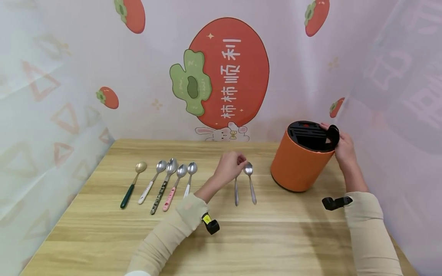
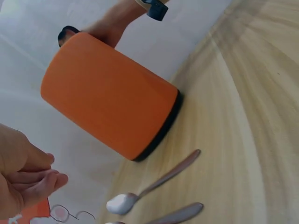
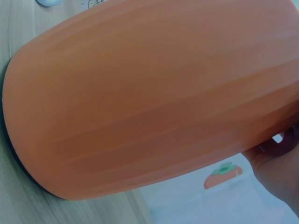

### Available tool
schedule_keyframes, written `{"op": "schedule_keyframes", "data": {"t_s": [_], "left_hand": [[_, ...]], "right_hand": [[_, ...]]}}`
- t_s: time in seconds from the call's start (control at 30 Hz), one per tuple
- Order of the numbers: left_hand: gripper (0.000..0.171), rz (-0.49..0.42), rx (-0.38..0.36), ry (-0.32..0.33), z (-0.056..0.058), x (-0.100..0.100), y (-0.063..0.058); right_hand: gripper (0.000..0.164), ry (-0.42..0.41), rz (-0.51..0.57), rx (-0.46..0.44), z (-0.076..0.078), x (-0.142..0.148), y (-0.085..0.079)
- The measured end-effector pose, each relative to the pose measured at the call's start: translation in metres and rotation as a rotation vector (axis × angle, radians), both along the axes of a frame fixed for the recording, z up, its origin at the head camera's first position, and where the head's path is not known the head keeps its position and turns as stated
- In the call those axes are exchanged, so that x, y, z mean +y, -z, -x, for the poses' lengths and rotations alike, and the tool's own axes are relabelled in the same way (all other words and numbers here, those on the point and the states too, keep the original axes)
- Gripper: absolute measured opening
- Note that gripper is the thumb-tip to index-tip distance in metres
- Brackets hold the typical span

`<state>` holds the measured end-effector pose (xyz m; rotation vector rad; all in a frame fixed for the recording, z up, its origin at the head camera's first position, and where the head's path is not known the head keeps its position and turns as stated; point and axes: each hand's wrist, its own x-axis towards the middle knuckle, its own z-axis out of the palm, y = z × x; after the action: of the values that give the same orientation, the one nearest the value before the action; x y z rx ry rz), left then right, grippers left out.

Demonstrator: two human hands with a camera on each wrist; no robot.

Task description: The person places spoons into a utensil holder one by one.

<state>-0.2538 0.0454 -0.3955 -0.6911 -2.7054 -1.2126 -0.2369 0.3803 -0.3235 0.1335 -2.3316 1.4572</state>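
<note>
My left hand (image 1: 230, 167) hovers over two plain metal spoons, its fingers loosely curled with nothing seen between them. One spoon (image 1: 251, 183) shows whole beside the fingertips; the bowl of the other spoon (image 1: 236, 193) is hidden behind the hand. In the left wrist view, the fingers (image 2: 39, 184) are apart from both spoons. My right hand (image 1: 345, 151) grips the upper edge of an orange cylindrical knife holder (image 1: 298, 165) with a slotted black top, by a black loop (image 1: 333, 135). The holder leans a little on the wooden table, and part of that hand is hidden behind it.
Left of my left arm lies a row of several spoons: a green-handled spoon (image 1: 127, 195), a white-handled one (image 1: 145, 193), a dark patterned one (image 1: 159, 197) and a pink one (image 1: 170, 198) among them. A printed curtain (image 1: 155, 76) hangs behind the wooden table (image 1: 262, 245).
</note>
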Motion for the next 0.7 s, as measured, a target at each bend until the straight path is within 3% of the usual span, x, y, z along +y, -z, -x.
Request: {"op": "schedule_keyframes", "data": {"t_s": [0.3, 0.47, 0.7], "left_hand": [[0.014, 0.108, -0.116, -0.078, 0.003, -0.010, 0.034], [0.034, 0.179, -0.118, -0.094, 0.005, -0.012, 0.047], [0.036, 0.274, -0.092, -0.075, 0.002, -0.007, 0.057]], "right_hand": [[0.049, -0.016, 0.015, 0.014, 0.001, -0.001, 0.000], [0.047, -0.013, 0.025, -0.009, 0.012, 0.007, 0.008], [0.048, -0.021, 0.044, 0.004, 0.016, 0.016, 0.017]]}}
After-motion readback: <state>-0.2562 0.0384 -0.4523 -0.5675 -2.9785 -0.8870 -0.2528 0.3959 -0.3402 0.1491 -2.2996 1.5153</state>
